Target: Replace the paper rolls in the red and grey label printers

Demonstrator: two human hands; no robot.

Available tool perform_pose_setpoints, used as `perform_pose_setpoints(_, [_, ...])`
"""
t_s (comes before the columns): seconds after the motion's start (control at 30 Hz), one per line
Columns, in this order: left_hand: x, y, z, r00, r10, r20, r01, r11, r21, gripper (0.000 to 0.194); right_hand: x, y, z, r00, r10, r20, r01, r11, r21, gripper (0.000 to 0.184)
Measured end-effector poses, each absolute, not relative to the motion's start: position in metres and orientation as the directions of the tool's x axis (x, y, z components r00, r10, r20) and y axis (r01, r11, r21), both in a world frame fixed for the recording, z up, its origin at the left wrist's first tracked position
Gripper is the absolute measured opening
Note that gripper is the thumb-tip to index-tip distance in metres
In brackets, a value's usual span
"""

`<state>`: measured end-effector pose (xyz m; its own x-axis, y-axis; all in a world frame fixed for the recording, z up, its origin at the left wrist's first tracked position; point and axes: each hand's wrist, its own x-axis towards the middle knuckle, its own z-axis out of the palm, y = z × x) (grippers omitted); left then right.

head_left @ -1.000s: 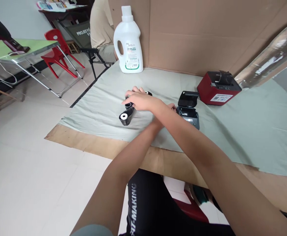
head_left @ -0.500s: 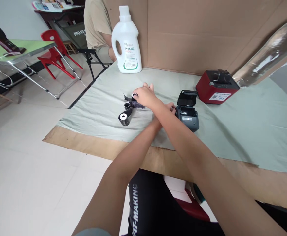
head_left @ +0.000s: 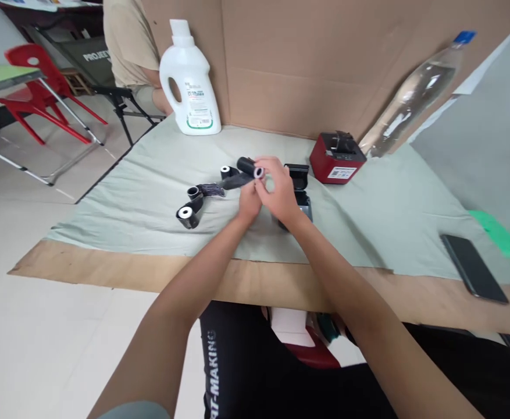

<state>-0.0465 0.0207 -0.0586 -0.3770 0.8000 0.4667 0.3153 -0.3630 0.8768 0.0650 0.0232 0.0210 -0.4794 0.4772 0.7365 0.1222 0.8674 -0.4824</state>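
Note:
A roll of black ribbon (head_left: 246,166) with a pale core is held up over the cloth, its near end pinched by the fingers of my right hand (head_left: 280,191). Just below, my left hand (head_left: 250,202) closes at the loose black film of that ribbon; its fingertips are partly hidden. To the left lie more ribbon rolls: one with a white core (head_left: 226,172), one with a dark core (head_left: 193,192), and a front one with a white core (head_left: 187,216), with crinkled film between them. Behind my right wrist, a small dark label printer (head_left: 303,201) stands with its lid raised, partly covered.
A red printer (head_left: 335,163) sits right of centre, near a clear bottle (head_left: 420,99) leaning on the cardboard wall (head_left: 298,75). A white detergent jug (head_left: 191,87) stands back left. A phone (head_left: 473,267) lies at right. Beyond the jug, a person (head_left: 130,46) sits.
My right hand has drawn back from across the left one and lifted a ribbon roll. My left hand has moved from beside the dark printer to the ribbon. The view has shifted right.

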Motion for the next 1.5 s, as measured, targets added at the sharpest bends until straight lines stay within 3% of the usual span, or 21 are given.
perform_pose_setpoints(0.13, [-0.045, 0.017, -0.051, -0.523, 0.749, 0.408, 0.194, -0.362, 0.912, 0.042, 0.128, 0.022, -0.003, -0.261, 0.675, 0.69, 0.029, 0.72, -0.693, 0.029])
perform_pose_setpoints(0.23, [-0.043, 0.008, -0.045, -0.397, 0.829, 0.394, 0.133, -0.372, 0.919, 0.056, 0.147, 0.025, -0.009, -0.279, 0.732, 0.622, -0.005, 0.646, -0.763, 0.031])
perform_pose_setpoints(0.47, [-0.042, -0.007, -0.037, -0.215, 0.871, 0.442, 0.285, -0.377, 0.882, 0.062, 0.163, 0.032, -0.008, -0.413, 0.77, 0.486, 0.127, 0.577, -0.806, 0.042])
perform_pose_setpoints(0.63, [-0.034, -0.011, -0.033, -0.178, 0.87, 0.46, 0.39, -0.366, 0.845, 0.041, 0.17, 0.04, -0.01, -0.42, 0.782, 0.46, 0.12, 0.551, -0.826, 0.035])
perform_pose_setpoints(0.73, [-0.03, -0.016, -0.032, -0.172, 0.868, 0.465, 0.445, -0.352, 0.823, 0.039, 0.171, 0.043, -0.007, -0.452, 0.769, 0.452, 0.149, 0.565, -0.812, 0.028])
perform_pose_setpoints(0.97, [-0.031, -0.014, -0.033, -0.123, 0.888, 0.444, 0.4, -0.365, 0.841, 0.054, 0.169, 0.05, -0.01, -0.443, 0.785, 0.432, 0.11, 0.526, -0.843, 0.032])
perform_pose_setpoints(1.17, [-0.024, -0.015, -0.03, -0.189, 0.871, 0.453, 0.45, -0.333, 0.829, 0.038, 0.174, 0.05, -0.005, -0.482, 0.756, 0.444, 0.168, 0.577, -0.8, 0.035])
perform_pose_setpoints(1.5, [-0.016, -0.015, -0.035, -0.256, 0.873, 0.415, 0.413, -0.289, 0.864, 0.047, 0.182, 0.054, -0.001, -0.497, 0.766, 0.407, 0.206, 0.56, -0.803, 0.033])
